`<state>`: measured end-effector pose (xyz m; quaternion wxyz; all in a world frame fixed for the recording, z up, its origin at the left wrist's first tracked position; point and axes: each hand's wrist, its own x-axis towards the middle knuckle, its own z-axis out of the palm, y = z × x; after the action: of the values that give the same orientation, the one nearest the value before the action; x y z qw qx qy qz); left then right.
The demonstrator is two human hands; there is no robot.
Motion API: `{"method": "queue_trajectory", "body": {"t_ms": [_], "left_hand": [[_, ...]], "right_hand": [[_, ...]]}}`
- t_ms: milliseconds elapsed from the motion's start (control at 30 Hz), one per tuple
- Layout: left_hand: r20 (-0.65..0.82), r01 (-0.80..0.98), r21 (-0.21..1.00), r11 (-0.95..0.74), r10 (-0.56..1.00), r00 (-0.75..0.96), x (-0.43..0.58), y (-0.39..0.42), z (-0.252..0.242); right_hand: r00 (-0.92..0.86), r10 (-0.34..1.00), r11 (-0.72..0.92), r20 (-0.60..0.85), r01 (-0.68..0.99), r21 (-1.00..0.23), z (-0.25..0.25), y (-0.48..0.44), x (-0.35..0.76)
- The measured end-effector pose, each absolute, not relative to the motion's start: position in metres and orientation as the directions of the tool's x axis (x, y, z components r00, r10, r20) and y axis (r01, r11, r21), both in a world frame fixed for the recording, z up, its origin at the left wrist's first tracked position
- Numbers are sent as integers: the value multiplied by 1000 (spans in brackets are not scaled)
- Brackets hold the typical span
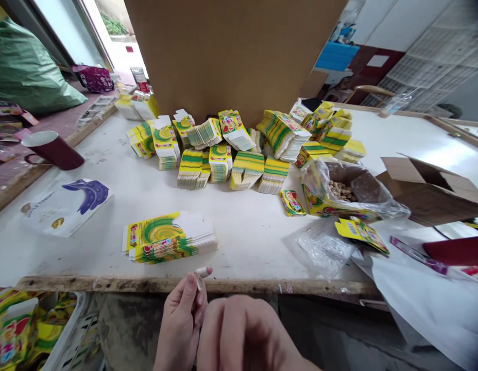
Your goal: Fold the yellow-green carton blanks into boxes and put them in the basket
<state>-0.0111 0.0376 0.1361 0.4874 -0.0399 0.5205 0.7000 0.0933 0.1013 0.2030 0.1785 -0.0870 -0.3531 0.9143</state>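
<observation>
My left hand (pixel 182 315) is at the table's front edge, thumb pressed on curled fingers. White wrapping shows around one fingertip, and a small white bit lies by the thumb; what it grips is too small to name. Close beside it, my right hand (pixel 244 332) is closed, its fingers curled in and whatever they hold hidden. Just beyond them a fanned stack of flat yellow-green cartons (pixel 165 239) lies on the white table (pixel 246 232). Farther back stand several bundles of the same cartons (pixel 246 167).
A tall brown cardboard panel (pixel 235 56) rises behind the bundles. On the right are a plastic-lined box of small tan pieces (pixel 341 190), an open cardboard box (pixel 432 188) and crumpled plastic (pixel 326 247). A maroon mug (pixel 59 150) lies left; a carton-filled basket (pixel 63 337) is lower left.
</observation>
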Motion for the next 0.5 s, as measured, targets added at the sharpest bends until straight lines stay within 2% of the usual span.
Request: {"method": "queue_trajectory", "body": {"t_ms": [100, 167, 200, 267, 367, 433, 500], "left_hand": [[-465, -562, 826, 41, 613, -639, -14, 25, 140], [-319, -352, 932, 91, 670, -670, -18, 17, 143], [-242, -222, 966, 129, 746, -620, -19, 15, 145], [-140, 64, 982, 178, 909, -393, -21, 14, 148], [-196, 390, 900, 195, 980, -38, -16, 19, 146], [-260, 470, 857, 213, 965, 37, -10, 22, 142], [-256, 463, 862, 209, 966, 41, -5, 22, 137]], "right_hand": [[-876, 460, -815, -144, -352, -461, 172, 91, 90], [-813, 464, -870, -352, -343, -354, 146, 85, 94], [-780, 444, -891, -442, -329, -314, 135, 82, 97], [-725, 389, -921, -568, -294, -256, 120, 77, 101], [-671, 367, -930, -644, -284, -234, 110, 71, 103], [-637, 348, -937, -688, -245, -248, 104, 68, 106], [-611, 313, -949, -727, -162, -272, 93, 68, 117]]}}
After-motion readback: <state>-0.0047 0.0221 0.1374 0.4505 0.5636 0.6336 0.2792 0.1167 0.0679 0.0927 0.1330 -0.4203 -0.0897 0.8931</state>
